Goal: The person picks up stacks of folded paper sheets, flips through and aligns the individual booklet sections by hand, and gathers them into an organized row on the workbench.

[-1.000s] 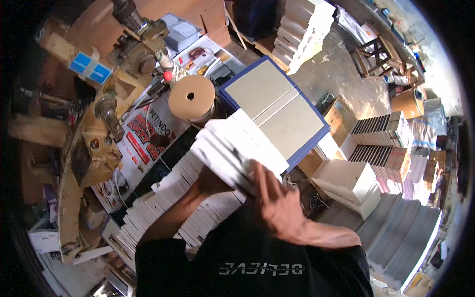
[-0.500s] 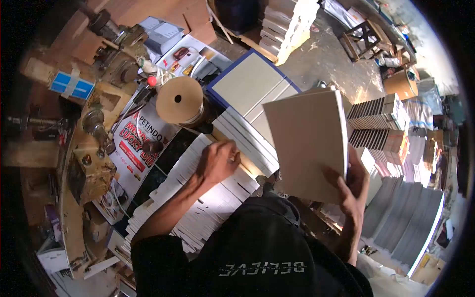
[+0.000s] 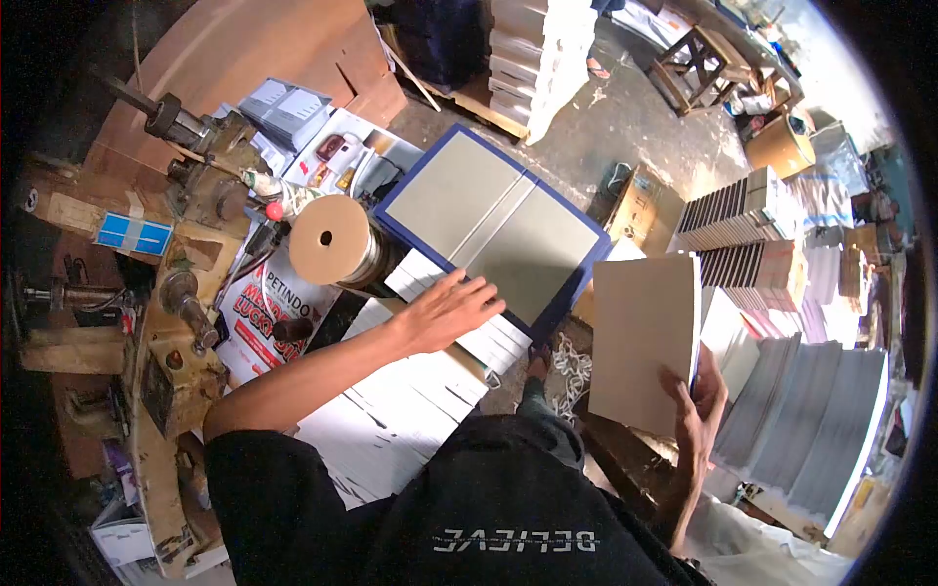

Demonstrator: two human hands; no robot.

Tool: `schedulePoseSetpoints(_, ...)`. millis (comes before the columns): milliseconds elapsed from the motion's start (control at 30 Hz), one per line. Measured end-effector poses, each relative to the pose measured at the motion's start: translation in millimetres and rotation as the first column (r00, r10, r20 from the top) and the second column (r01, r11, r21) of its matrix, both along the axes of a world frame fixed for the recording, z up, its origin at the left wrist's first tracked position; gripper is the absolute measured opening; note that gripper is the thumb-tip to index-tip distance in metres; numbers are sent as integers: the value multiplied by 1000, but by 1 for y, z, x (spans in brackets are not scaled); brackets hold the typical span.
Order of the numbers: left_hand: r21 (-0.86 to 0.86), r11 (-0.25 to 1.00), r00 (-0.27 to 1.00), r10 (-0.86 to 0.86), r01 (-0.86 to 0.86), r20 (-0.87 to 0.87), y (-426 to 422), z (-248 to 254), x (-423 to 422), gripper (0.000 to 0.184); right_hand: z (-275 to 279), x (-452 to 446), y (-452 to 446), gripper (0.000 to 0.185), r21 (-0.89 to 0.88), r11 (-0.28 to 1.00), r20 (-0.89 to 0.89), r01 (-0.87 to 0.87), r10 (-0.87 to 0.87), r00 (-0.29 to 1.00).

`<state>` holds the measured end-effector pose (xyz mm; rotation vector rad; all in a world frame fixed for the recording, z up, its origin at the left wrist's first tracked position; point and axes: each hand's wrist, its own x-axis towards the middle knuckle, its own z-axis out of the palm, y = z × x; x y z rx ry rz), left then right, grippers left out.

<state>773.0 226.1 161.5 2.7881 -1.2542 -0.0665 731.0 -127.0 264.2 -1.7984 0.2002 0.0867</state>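
Note:
My right hand (image 3: 696,405) grips the lower right edge of a thick, grey-covered book block (image 3: 640,342), which is held upright. My left hand (image 3: 454,313) lies with its fingers spread over a small white stack of paper blocks (image 3: 503,347). Behind that stack rests an open blue-edged cover (image 3: 528,239) with two grey boards inside. A long row of white paper blocks (image 3: 381,430) extends under my left forearm. Just left of the cover stands a spool with a cardboard disc (image 3: 328,240).
An old machine (image 3: 186,303) stands at the left beside a printed poster (image 3: 259,322). Bound books (image 3: 747,210) and grey sheet stacks (image 3: 806,420) are at the right. A wooden stool (image 3: 699,68) and part of another person's foot (image 3: 598,68) are at the back.
The white blocks that both hands handled earlier are down by the cover. My right hand has carried the grey-covered block rightward. My left hand has moved from the long row onto the small stack, fingers spreading.

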Motion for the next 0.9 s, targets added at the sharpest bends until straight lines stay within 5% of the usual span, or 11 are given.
schedulePoseSetpoints(133, -156, 987, 999, 37, -36, 6, 3, -3, -2, 42, -17, -6, -6, 52, -73, 997, -62, -41, 37, 997)
schedulePoseSetpoints(433, -125, 980, 988, 152, -156, -39, 6, -1, -3, 39, -25, -11, -9, 58, 18, 1000, -43, 20, -19, 999)
schedulePoseSetpoints(500, -133, 978, 984, 148, -160, -95, 7, -6, 0, 47, -18, -8, -6, 58, 3, 1000, -36, 10, -9, 999)
schedulePoseSetpoints(567, -141, 981, 988, 145, -137, 49, 6, -3, -1, 59, -19, -10, -10, 58, -7, 1000, -41, -13, 13, 999)
schedulePoseSetpoints(633, -206, 867, 891, 449, -453, -72, 1, 18, -12, 77, -14, -1, -9, 59, -31, 995, 10, -94, 95, 995)
schedulePoseSetpoints(700, -207, 796, 822, 558, -569, -112, 11, 18, -29, 68, 2, 8, 8, 61, 96, 992, -18, -81, 83, 996)
schedulePoseSetpoints(767, -314, 805, 864, 480, -503, -153, 21, 16, -41, 42, 0, 25, 4, 61, 110, 910, -24, -400, 405, 914)
schedulePoseSetpoints(833, -416, 827, 921, 383, -378, -74, 27, 11, -58, 30, -26, 41, 26, 64, 248, 830, -13, -500, 519, 855)
schedulePoseSetpoints(867, -339, 820, 887, 429, -461, -169, 33, -2, -74, 23, -40, 50, 40, 66, 322, 776, -8, -542, 575, 818)
schedulePoseSetpoints(900, -392, 832, 916, 392, -393, -85, 30, 28, -80, 22, -51, 58, 56, 68, 377, 718, -5, -585, 633, 774)
